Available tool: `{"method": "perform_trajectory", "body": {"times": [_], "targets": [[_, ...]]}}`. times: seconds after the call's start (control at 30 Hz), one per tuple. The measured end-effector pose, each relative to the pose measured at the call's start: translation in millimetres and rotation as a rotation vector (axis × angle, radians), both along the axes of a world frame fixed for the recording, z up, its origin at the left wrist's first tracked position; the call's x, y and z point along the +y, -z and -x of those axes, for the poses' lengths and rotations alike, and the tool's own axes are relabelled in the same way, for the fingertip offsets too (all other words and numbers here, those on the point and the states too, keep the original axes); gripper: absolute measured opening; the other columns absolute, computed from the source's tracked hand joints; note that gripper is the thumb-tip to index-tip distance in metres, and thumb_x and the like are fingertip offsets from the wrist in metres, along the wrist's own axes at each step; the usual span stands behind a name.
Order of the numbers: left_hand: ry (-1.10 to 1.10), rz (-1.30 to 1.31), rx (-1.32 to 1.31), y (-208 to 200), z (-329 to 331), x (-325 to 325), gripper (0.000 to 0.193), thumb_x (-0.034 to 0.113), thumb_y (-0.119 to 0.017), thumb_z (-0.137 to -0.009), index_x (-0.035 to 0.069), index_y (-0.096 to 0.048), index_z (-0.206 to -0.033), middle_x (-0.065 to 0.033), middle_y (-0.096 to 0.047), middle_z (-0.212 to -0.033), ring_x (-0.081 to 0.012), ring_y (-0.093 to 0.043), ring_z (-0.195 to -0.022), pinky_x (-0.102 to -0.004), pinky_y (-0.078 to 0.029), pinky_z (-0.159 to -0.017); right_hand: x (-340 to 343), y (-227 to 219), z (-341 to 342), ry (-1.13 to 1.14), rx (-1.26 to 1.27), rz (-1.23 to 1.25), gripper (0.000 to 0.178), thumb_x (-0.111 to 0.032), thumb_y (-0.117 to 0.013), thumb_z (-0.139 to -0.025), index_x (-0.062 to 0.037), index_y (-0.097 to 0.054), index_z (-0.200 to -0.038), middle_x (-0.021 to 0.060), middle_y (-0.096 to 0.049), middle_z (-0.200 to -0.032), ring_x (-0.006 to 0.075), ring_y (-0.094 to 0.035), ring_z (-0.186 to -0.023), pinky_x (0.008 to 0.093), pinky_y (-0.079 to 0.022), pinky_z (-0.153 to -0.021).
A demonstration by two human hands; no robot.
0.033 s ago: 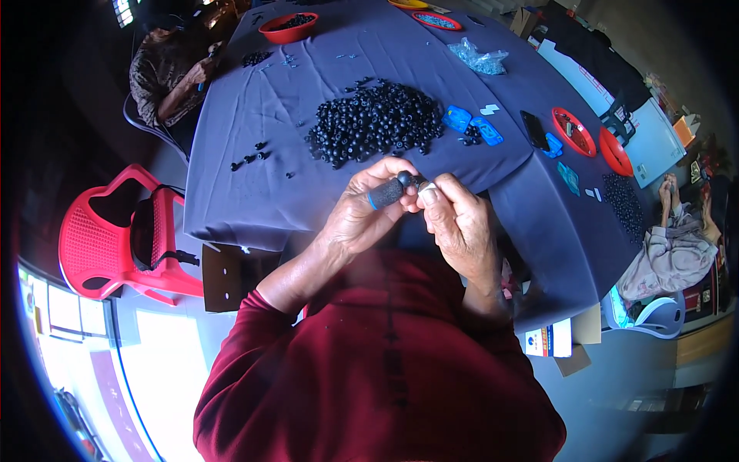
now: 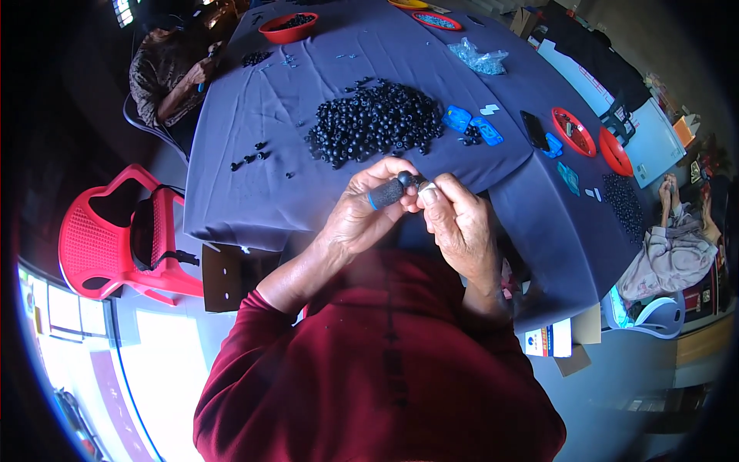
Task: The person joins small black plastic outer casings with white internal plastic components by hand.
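Observation:
Just off the table's near edge, my left hand (image 2: 356,208) pinches a small round black part (image 2: 405,178) between thumb and fingers. Its thumb wears a dark grey finger sleeve (image 2: 386,194) with a blue rim. My right hand (image 2: 460,227) meets it from the right, thumb and forefinger closed together against the part's side. Something pale covers the right thumb's tip. Whatever the right fingertips grip is too small to make out. Beyond both hands a large heap of similar black parts (image 2: 373,119) lies on the grey tablecloth (image 2: 269,185).
Blue plastic pieces (image 2: 485,129), a black phone (image 2: 534,129) and red trays (image 2: 573,131) lie to the right. A red bowl (image 2: 289,29) and a clear bag (image 2: 479,56) stand farther back. Two people sit at the table's sides. A red chair (image 2: 115,239) is at left.

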State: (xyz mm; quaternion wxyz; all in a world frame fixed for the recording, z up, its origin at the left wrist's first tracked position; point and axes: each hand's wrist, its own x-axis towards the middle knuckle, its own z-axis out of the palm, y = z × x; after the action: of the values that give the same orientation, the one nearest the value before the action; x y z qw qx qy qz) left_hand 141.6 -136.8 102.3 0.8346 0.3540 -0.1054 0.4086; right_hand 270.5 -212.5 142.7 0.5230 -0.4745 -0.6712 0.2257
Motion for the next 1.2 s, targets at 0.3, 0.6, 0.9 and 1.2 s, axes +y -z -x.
{"method": "perform_trajectory", "body": {"times": [0.3, 0.6, 0.9, 1.2], "targets": [[-0.040, -0.004, 0.030, 3, 1, 1, 0.027, 0.013, -0.063, -0.078, 0.000, -0.053, -0.100, -0.0073, -0.058, -0.085, -0.0142, -0.053, -0.079, -0.0277, -0.042, -0.073, 1, 0, 2, 0.009, -0.005, -0.026, 0.027, -0.025, -0.045, -0.091, -0.0026, -0.052, -0.078, -0.0006, -0.046, -0.054, 0.0035, -0.040, -0.046, 0.0205, -0.033, -0.042], [-0.131, -0.043, 0.054, 7, -3, -3, 0.026, 0.011, -0.062, -0.078, 0.000, -0.054, -0.100, -0.0057, -0.058, -0.089, -0.0129, -0.055, -0.082, -0.0290, -0.044, -0.077, 2, 11, 3, 0.033, -0.167, -0.083, 0.023, -0.021, -0.048, -0.090, -0.0015, -0.052, -0.077, -0.0001, -0.047, -0.056, 0.0042, -0.042, -0.048, 0.0213, -0.035, -0.044], [0.040, -0.006, -0.033, 2, -2, -4, 0.028, 0.017, -0.063, -0.078, 0.001, -0.054, -0.099, -0.0062, -0.056, -0.090, -0.0148, -0.052, -0.080, -0.0307, -0.043, -0.074, -1, 0, 6, 0.015, 0.159, -0.041, 0.028, -0.024, -0.044, -0.092, -0.0023, -0.051, -0.075, -0.0002, -0.047, -0.055, 0.0023, -0.039, -0.044, 0.0171, -0.031, -0.039], [0.058, 0.024, -0.006, 3, 0, -4, 0.028, 0.016, -0.063, -0.077, 0.001, -0.055, -0.099, -0.0083, -0.057, -0.089, -0.0163, -0.052, -0.082, -0.0304, -0.042, -0.075, -2, 2, 6, 0.023, 0.049, -0.097, 0.026, -0.023, -0.045, -0.091, -0.0015, -0.051, -0.077, 0.0010, -0.051, -0.059, 0.0028, -0.043, -0.047, 0.0181, -0.033, -0.041]]}}
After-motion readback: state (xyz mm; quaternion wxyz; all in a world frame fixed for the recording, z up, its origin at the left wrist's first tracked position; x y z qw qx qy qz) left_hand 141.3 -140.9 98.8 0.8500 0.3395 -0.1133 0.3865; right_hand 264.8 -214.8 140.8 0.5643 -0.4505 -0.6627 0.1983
